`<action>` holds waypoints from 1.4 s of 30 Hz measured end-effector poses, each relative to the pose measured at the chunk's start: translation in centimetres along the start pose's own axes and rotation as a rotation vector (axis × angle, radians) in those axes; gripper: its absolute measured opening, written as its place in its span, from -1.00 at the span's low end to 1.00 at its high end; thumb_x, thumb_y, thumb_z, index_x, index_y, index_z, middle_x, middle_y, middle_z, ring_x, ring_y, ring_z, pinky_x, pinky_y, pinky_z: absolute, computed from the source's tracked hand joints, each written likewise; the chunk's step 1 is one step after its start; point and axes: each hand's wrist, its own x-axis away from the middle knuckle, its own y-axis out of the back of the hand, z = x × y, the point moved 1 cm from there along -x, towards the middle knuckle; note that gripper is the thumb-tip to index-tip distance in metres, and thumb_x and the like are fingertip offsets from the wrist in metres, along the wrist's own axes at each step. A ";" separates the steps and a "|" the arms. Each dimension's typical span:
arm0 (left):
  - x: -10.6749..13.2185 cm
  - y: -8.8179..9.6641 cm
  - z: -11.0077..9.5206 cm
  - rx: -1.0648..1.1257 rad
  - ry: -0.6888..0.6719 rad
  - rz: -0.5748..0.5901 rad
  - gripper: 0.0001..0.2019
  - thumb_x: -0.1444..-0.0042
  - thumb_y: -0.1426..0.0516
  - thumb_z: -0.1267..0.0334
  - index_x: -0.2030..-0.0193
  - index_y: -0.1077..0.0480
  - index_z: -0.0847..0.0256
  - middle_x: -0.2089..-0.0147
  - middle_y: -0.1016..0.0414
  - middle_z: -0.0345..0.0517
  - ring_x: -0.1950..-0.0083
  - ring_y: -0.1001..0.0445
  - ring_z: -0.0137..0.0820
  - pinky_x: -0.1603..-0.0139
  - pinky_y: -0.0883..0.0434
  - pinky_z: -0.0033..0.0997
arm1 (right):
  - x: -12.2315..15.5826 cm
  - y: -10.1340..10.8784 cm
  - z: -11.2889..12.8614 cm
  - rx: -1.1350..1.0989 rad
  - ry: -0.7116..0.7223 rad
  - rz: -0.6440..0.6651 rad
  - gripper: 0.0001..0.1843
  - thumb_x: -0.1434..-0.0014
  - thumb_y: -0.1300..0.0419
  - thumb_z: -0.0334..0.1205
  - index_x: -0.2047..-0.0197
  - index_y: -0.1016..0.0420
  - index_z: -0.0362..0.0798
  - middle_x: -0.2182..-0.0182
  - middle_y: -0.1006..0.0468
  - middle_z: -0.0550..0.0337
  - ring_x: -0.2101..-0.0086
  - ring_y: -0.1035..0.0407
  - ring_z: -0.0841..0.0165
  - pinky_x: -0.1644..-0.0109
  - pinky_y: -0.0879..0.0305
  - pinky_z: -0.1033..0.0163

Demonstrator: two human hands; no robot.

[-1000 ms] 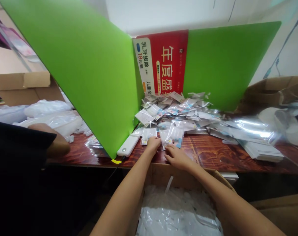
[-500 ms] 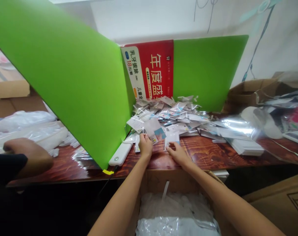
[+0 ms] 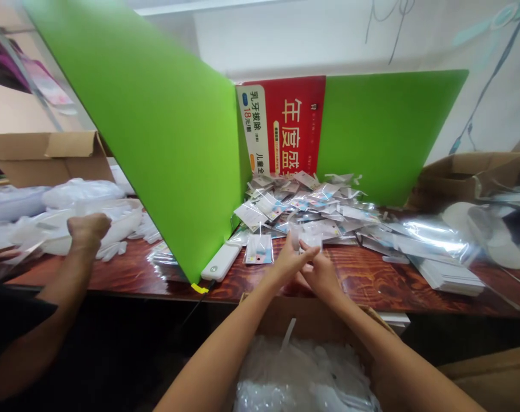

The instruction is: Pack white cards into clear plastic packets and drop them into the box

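Note:
My left hand and my right hand meet just above the near edge of the wooden table, fingers pinched together on a small clear packet. One packet lies flat on the table just left of my hands. Behind them spreads a heap of several similar clear packets with printed cards inside, piled against the green divider and the red poster.
A cardboard box of clear plastic bags sits under my arms. A white bar-shaped device lies by the divider. Stacked sleeves and an open carton stand right. Left of the divider, another person's fist grips white bags.
My hands have come together over the table edge on one packet; the packet my left hand held up now lies flat. The other person's hand has lifted into a fist on the bags.

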 end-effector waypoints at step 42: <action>1.7 0.2 -2.2 -0.054 -0.152 -0.017 -0.60 -0.07 -0.04 0.41 -0.09 -0.33 0.23 0.01 -0.53 -0.01 -0.10 -0.44 -0.18 -0.16 -0.36 -0.17 | -1.5 2.1 5.5 0.491 0.631 -0.141 -0.70 -0.05 -0.01 -0.45 0.16 -0.40 -0.05 0.32 -0.51 0.09 0.24 -0.33 0.20 0.03 -0.21 0.06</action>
